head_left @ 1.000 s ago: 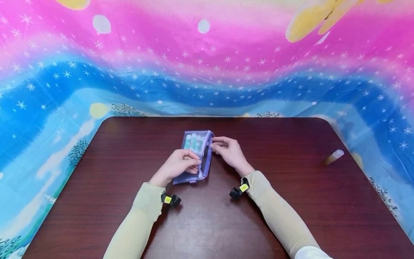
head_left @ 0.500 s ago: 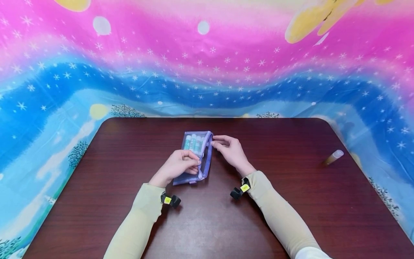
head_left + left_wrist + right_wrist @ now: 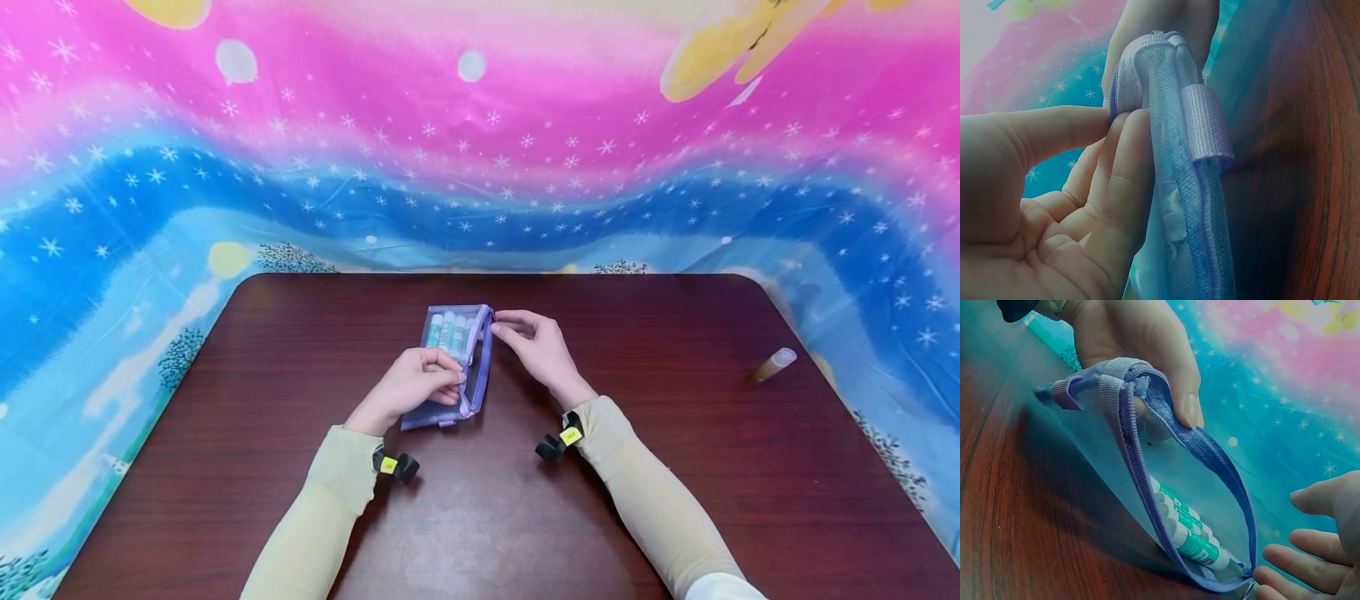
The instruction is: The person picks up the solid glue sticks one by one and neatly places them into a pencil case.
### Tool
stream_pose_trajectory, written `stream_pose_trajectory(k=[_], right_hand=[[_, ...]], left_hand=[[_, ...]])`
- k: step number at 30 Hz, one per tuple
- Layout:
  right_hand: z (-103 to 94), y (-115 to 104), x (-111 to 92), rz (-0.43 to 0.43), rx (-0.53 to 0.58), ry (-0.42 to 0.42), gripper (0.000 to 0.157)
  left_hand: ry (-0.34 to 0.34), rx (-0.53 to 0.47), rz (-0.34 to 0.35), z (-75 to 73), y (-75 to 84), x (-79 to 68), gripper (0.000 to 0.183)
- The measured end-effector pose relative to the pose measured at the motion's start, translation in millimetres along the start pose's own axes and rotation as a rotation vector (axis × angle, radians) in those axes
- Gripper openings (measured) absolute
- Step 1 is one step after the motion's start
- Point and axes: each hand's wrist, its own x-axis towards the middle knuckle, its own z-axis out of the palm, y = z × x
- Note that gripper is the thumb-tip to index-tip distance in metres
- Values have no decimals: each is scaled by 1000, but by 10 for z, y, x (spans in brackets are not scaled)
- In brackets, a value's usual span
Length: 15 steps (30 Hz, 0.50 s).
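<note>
A purple mesh zip pouch (image 3: 431, 412) lies near the middle of the table, its zipped side gaping. Inside are several green-and-white tubes that look like glue sticks (image 3: 447, 330), also visible through the mouth of the pouch in the right wrist view. My left hand (image 3: 412, 385) pinches one edge of the opening between thumb and fingers. At the far corner, my right hand (image 3: 542, 348) has its fingertips right by the end of the zip. In the right wrist view its thumb (image 3: 1319, 499) stands apart from the fingers, with nothing held between them.
A clear-capped tube with a brownish body (image 3: 772, 365) stands toward the right side of the dark wooden table (image 3: 660, 358). Behind the table hangs a pink and blue patterned cloth (image 3: 472, 167).
My right hand has shifted slightly away from me at the pouch's far corner, its thumb and index finger spreading a little. The left hand and pouch stay in place.
</note>
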Motion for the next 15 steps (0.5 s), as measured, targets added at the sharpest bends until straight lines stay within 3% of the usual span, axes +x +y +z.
stream_pose_trajectory(k=[6, 15], right_hand=[[-27, -25, 1, -13, 4, 1, 43], [-94, -108, -6, -24, 12, 14, 38]], left_hand=[[-2, 1, 10, 11, 42, -34, 18], [4, -4, 7, -49, -195, 120, 19]])
